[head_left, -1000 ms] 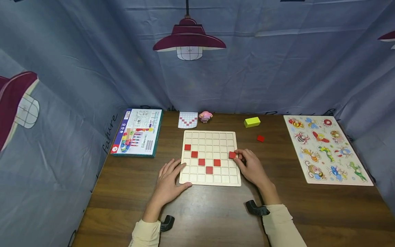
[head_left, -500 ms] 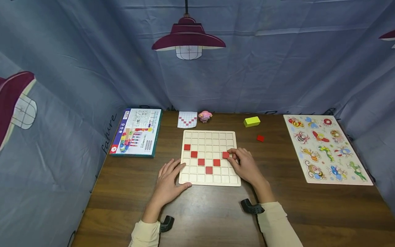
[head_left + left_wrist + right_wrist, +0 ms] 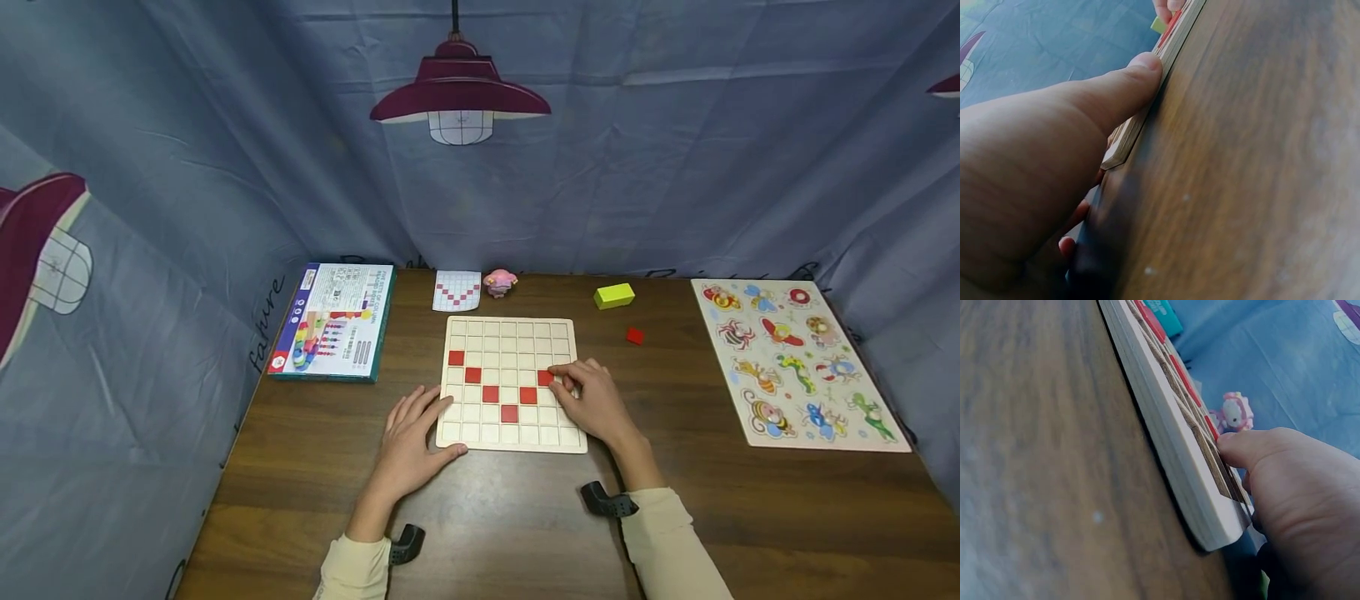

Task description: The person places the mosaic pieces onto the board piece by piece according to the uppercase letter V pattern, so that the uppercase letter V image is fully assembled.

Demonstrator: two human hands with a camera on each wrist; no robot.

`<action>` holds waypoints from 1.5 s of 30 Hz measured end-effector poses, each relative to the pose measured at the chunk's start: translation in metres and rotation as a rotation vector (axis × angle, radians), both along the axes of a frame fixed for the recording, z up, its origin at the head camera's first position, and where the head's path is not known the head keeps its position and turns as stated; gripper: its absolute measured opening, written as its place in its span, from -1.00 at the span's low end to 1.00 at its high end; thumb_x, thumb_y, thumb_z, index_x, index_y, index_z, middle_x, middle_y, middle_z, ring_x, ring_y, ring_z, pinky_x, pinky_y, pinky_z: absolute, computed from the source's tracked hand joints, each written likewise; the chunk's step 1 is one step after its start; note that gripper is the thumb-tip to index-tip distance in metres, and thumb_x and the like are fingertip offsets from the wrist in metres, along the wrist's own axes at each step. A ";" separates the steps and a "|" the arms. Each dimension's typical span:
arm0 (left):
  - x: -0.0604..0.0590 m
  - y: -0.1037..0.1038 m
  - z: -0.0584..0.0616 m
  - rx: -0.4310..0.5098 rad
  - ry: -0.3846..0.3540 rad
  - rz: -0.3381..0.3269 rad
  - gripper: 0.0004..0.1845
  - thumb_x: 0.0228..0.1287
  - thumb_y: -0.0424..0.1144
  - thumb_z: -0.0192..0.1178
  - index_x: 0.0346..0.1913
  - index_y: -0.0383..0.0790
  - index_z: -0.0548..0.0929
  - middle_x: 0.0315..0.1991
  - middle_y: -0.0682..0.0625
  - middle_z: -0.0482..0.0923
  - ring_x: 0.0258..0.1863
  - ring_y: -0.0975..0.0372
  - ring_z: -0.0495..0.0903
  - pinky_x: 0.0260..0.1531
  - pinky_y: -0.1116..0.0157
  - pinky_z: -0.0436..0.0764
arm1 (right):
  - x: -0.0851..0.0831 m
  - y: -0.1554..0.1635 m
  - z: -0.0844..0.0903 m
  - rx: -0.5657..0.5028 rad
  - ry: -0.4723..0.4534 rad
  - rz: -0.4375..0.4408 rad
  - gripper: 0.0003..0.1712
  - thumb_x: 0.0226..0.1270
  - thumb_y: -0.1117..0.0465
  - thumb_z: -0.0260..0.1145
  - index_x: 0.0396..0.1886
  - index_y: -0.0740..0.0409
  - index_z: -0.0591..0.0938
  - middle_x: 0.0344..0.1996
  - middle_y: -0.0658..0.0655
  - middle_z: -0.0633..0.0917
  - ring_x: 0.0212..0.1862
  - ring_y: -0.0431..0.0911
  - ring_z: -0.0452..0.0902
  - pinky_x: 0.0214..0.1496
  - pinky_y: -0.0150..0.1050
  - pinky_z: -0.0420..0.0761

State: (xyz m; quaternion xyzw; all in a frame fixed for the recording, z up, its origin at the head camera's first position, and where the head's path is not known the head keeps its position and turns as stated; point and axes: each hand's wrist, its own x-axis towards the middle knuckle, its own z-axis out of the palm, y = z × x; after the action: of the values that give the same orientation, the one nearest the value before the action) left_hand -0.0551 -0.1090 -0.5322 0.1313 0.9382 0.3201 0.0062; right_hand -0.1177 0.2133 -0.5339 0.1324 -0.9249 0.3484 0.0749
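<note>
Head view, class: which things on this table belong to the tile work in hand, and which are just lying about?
In the work:
grid board
red tile at the right hand
left hand steadying the board
pattern card
loose red tile

Lying about:
animal puzzle
yellow block
pink toy
box

I was looking into a small curtained play booth, not a lived-in room: blue cloth printed with red lamps point(image 3: 459, 93) hung on three sides of a wooden table point(image 3: 525, 517). Children's things lay on it: a grid board point(image 3: 510, 333), an animal peg puzzle point(image 3: 798, 360), a toy box point(image 3: 333, 321).
</note>
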 end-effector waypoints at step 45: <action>-0.001 -0.001 0.000 -0.005 0.003 -0.002 -0.15 0.11 0.20 0.47 0.44 -0.01 0.49 0.52 -0.09 0.34 0.58 -0.08 0.16 0.55 -0.19 0.06 | -0.032 0.097 -0.013 0.029 0.124 -0.334 -0.71 0.45 0.30 0.30 0.06 0.39 0.61 -0.18 0.37 0.59 -0.04 0.29 0.40 0.05 0.15 0.36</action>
State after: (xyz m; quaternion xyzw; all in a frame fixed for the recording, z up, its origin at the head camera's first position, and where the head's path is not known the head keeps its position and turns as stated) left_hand -0.0560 -0.1104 -0.5324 0.1327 0.9389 0.3176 0.0053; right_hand -0.1495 0.3102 -0.5470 -0.0008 -0.9326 0.3088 0.1868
